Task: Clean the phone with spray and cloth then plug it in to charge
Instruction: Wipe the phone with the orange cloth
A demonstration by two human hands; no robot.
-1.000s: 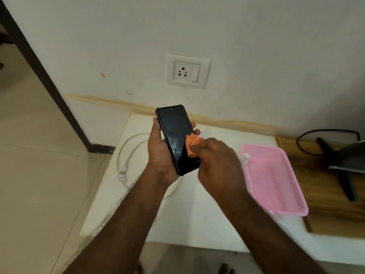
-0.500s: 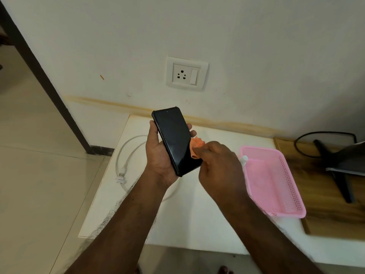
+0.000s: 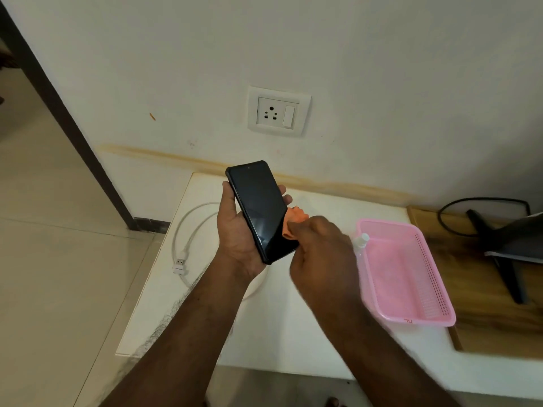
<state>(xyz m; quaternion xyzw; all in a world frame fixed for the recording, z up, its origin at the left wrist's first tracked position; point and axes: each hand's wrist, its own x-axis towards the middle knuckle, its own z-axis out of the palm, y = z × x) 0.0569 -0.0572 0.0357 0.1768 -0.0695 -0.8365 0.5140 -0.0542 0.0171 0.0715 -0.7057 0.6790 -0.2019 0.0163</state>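
Observation:
My left hand [image 3: 238,239] grips a black phone [image 3: 261,210] by its edges, screen towards me, tilted above the white table [image 3: 293,333]. My right hand [image 3: 320,254] pinches a small orange cloth [image 3: 295,220] against the phone's right edge. A white charging cable [image 3: 188,239] lies coiled on the table at the left, its USB plug [image 3: 179,263] near the table's edge. A small clear spray bottle [image 3: 361,240] pokes out at the near left corner of the pink basket, mostly hidden by my right hand. A white wall socket [image 3: 277,113] sits above the table.
A pink plastic basket [image 3: 411,315] stands on the table at the right. Beyond it lies a wooden surface [image 3: 499,324] with a dark monitor stand [image 3: 508,277] and a black cable [image 3: 458,207]. Tiled floor lies to the left.
The cloth in my right hand has slid from the middle of the screen to the phone's right edge. The phone has turned slightly in my left hand.

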